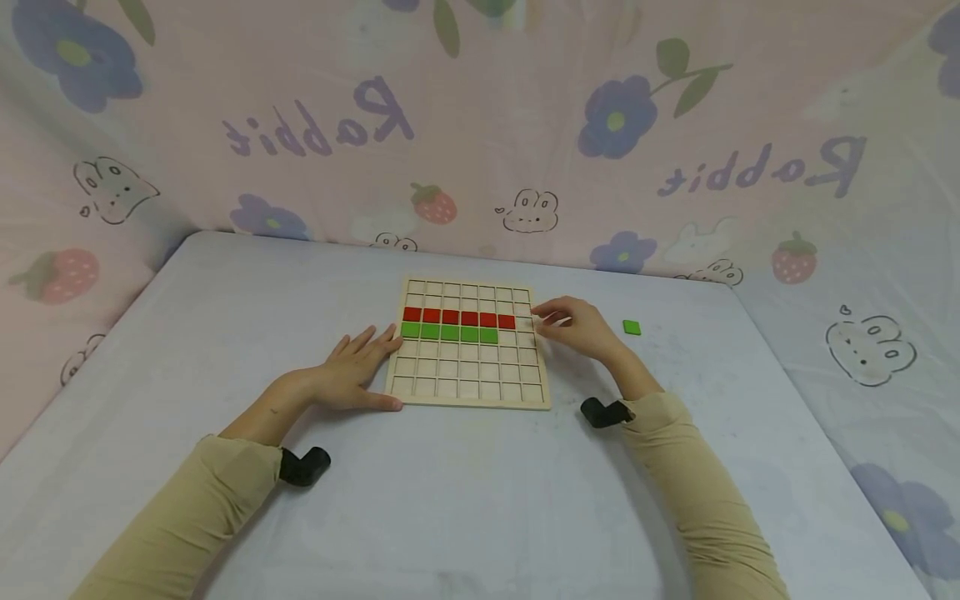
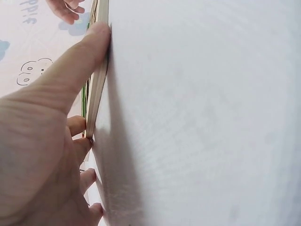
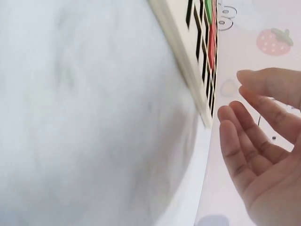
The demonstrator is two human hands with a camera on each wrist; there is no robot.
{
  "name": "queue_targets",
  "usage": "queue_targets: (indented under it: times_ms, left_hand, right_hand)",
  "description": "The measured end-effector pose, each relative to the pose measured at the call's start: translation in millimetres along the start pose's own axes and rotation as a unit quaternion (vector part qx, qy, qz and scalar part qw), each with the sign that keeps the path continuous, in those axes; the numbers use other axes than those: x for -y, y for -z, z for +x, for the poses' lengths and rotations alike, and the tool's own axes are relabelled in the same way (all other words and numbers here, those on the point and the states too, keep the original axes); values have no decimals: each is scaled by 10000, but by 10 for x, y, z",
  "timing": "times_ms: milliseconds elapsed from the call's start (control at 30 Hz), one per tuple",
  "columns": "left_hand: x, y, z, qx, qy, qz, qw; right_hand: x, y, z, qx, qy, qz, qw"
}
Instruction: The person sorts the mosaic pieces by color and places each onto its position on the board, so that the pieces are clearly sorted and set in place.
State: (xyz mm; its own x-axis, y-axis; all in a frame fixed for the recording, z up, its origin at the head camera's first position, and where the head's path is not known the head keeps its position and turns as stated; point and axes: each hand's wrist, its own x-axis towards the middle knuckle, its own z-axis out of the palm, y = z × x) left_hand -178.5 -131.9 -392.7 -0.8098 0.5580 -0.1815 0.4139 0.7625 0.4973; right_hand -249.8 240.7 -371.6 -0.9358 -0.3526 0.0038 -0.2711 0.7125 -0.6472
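A light wooden grid board (image 1: 468,407) lies on the table with a row of red tiles (image 1: 450,317) and, just below it, a row of green tiles (image 1: 449,333). My left hand (image 1: 347,375) rests with spread, straight fingers at the board's left edge, its thumb on the near left corner. Beside the right edge hovers my right hand (image 1: 576,327), fingers loosely bent. In the right wrist view its thumb and index fingertips (image 3: 244,76) come close together, and nothing shows between them. Farther right on the table sits a loose green tile (image 1: 632,327).
The table (image 1: 465,500) wears a white cover. A patterned cloth (image 1: 480,125) with flowers and rabbits hangs behind it and along the sides. Black wrist mounts (image 1: 304,467) stick out at both sleeve cuffs.
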Motion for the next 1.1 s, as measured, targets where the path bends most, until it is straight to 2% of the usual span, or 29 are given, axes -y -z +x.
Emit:
queue_targets:
  times_ms: [333,667,900,1100]
  left_hand:
    - [0,4,-10,-2,-40,-6,10000]
    - [-13,9,-12,27,9,-66,10000]
    - [-10,17,-14,30,-24,-43,10000]
    - [12,6,0,69,19,16,10000]
  right_hand:
    - [-115,110,-61,-168,-176,-62,9997]
    - [-232,201,-109,-275,-116,-25,9996]
    - [-312,282,-156,-377,-407,-203,9983]
    - [-384,322,-184,-448,-493,-234,9975]
